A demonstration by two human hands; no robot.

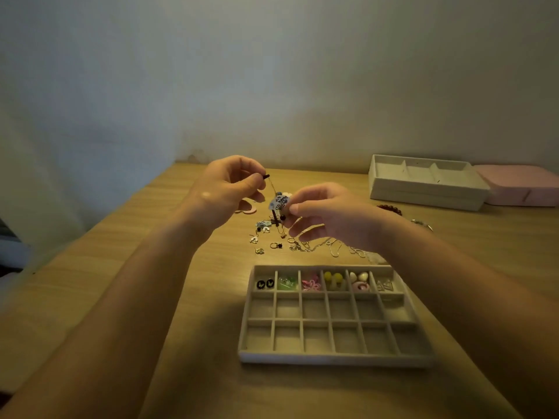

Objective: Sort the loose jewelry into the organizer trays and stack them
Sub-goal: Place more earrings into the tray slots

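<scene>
A white fan-shaped earring with a blue flower print hangs in the air above the table. My left hand pinches the dark top end of its hook wire. My right hand pinches the fan's right edge. Under the hands lies a scatter of loose jewelry, with small earrings, rings and thin chains. Nearer to me sits a beige gridded organizer tray; its far row holds pairs of earrings, and the two nearer rows show nothing inside.
A deeper beige tray with long compartments stands at the back right, next to a pink box. A dark red bead bracelet lies in front of that tray. The wooden table meets the wall behind.
</scene>
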